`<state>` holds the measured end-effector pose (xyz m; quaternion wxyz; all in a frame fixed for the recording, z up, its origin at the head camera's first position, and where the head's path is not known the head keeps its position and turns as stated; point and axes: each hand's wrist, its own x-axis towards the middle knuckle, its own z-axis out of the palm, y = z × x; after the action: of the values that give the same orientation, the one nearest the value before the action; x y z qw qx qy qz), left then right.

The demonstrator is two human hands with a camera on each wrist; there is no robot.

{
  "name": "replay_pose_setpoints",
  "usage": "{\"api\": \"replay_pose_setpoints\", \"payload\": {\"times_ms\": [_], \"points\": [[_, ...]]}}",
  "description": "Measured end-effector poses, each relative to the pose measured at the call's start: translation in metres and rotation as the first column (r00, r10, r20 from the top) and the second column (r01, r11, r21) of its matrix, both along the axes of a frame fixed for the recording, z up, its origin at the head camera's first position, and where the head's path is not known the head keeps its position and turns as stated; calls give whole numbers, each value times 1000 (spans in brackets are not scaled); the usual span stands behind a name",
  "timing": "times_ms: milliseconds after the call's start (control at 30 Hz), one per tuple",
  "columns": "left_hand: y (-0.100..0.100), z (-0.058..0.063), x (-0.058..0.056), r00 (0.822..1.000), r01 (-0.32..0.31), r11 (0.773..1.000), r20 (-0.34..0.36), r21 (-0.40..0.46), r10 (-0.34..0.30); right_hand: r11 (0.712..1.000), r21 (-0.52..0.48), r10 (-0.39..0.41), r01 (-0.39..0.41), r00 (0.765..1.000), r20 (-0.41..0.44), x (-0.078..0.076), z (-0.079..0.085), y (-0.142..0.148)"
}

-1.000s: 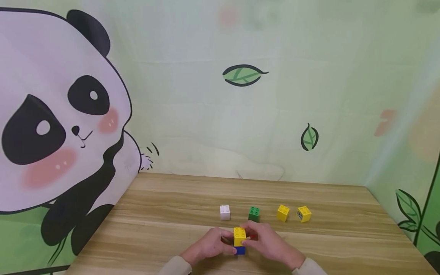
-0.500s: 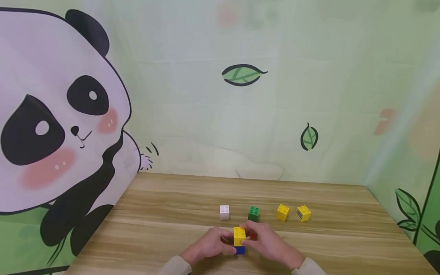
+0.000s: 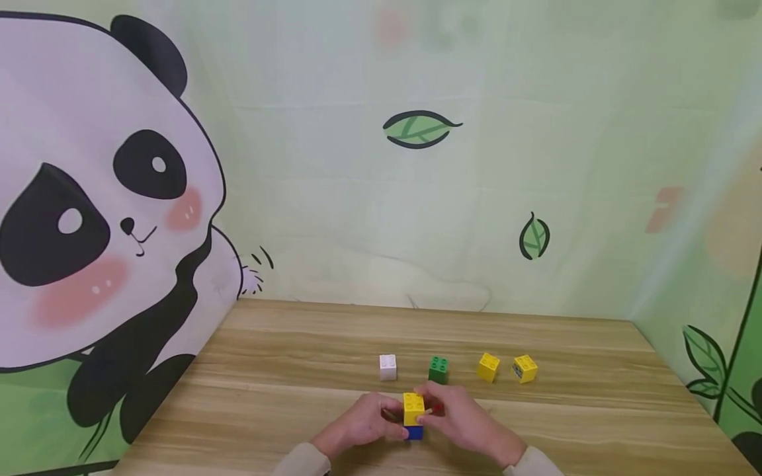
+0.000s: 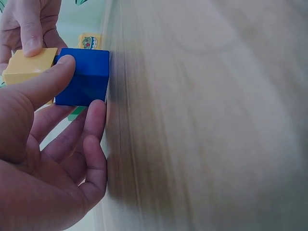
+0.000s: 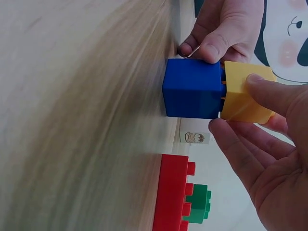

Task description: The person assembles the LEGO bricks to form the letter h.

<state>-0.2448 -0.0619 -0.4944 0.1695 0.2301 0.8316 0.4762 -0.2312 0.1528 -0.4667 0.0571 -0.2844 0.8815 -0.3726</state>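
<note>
From my end, what I judge matters most is the seam between the yellow block (image 3: 413, 414) and the blue block (image 3: 414, 433). The yellow one sits on top of the blue one, the pair making an upright stack on the counter (image 3: 286, 377), with its long axis vertical and the hands on either side. In the right wrist view a narrow gap shows at the seam, with bits of blue stud visible in it, so I take the two as not fully pressed together. Neither hand is nearer, since both touch the stack: the left hand (image 3: 370, 421) pinches the lower, blue part between thumb and fingers, while the right hand (image 3: 463, 419) pinches the upper, yellow part, its remaining fingers loosely bent. A red block (image 5: 172, 197) stands near the right hand. Farther off lie the white block (image 3: 387, 367), the green block (image 3: 438, 369), a plain yellow block (image 3: 489, 367) and a picture-sided yellow block (image 3: 525, 369). Against the head view of a second ago, I find almost no difference: both grips and the stack match, and the whole scene sits a touch farther left, which I put down to the head camera.
</note>
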Motion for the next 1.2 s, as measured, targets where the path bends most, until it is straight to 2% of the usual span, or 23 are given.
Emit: {"api": "replay_pose_setpoints", "payload": {"times_ms": [267,667,867,1200], "points": [[1,-1,-1,1000,1,1000,-1,-2,-1,1000,7,-3,3,1000,1,0,1,0],[1,1,-2,1000,-10,1000,17,-16,10,1000,-6,18,-18,999,-41,0,1,0],[0,2,-1,1000,-5,1000,-5,-19,5,999,-43,20,-21,1000,-20,0,1,1],[2,-1,0,1000,-11,1000,2,-13,11,997,-75,-6,6,1000,5,1,-2,0]]}}
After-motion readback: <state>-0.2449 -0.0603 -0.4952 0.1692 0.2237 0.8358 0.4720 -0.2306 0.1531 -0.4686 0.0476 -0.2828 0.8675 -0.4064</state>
